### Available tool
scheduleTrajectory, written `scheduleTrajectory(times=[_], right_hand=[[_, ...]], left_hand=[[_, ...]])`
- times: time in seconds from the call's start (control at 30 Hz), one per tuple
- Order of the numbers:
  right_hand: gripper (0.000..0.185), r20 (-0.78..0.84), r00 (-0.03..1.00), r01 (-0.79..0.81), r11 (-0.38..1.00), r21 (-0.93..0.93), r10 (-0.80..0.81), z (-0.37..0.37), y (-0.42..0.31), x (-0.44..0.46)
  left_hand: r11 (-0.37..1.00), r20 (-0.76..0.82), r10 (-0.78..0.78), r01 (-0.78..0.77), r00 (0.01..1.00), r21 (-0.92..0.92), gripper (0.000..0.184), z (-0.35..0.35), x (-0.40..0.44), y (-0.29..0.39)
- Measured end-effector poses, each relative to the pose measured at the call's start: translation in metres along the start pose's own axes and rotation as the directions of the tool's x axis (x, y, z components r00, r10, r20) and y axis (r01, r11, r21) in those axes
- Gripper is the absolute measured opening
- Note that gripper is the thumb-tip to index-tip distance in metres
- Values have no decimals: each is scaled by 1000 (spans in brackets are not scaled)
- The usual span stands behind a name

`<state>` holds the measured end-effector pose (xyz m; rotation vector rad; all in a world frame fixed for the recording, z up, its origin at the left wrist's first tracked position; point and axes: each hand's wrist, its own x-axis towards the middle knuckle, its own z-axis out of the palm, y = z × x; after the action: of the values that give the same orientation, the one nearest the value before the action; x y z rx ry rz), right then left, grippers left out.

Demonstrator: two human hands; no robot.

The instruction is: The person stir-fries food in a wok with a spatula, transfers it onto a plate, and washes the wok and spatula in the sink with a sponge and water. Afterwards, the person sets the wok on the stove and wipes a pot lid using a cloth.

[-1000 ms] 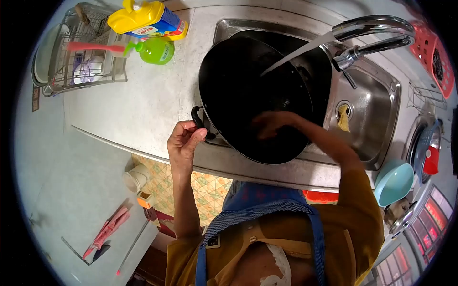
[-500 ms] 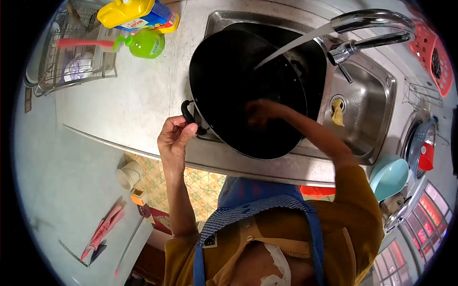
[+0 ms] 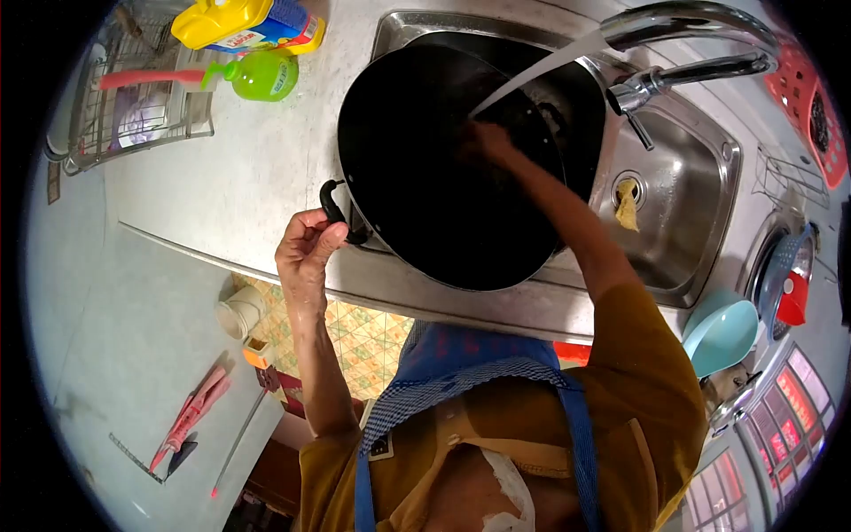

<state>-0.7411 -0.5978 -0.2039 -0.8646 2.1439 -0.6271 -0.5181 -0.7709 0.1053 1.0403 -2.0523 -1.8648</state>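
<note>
A large black wok (image 3: 443,213) leans tilted over the left basin of a steel double sink. My left hand (image 3: 308,244) is closed on the wok's black side handle (image 3: 331,202), thumb and fingers pinching it. Inside the wok is my right hand (image 3: 486,142), close to where water (image 3: 532,73) from the faucet (image 3: 691,40) streams in. Its fingers are dark and blurred, so whether they hold anything is hidden. Beneath and behind the wok, another black pan (image 3: 576,115) sits in the basin.
A yellow sponge or cloth (image 3: 627,206) lies at the drain of the right basin (image 3: 683,186). Left of the sink stand a green pump bottle (image 3: 266,76), a yellow jug (image 3: 226,25) and a wire dish rack (image 3: 146,97). A light-blue bowl (image 3: 722,332) is at the right.
My right hand has moved up inside the wok, toward the falling water. My left hand stays on the handle, and wok and hand sit slightly farther left in view.
</note>
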Motion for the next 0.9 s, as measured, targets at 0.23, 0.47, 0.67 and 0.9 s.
scheduleTrajectory(times=[0.23,0.47,0.67,0.9], right_hand=[[60,658,753,-67,996,61,10,-19,-24,-109],[35,-379,900,431,578,693,-217,-49,-121,66],[41,-410,907,-200,957,-210,100,-12,72,-51],[50,58,984,129,901,414,-168,0,-153,-95]], left_hand=[[998,13,0,1,1000,-63,21,0,0,-3],[989,113,-33,49,993,-139,21,-10,8,-5],[957,285,-49,126,957,-260,22,-16,20,-4],[945,364,-61,171,929,-279,23,-19,27,-4]])
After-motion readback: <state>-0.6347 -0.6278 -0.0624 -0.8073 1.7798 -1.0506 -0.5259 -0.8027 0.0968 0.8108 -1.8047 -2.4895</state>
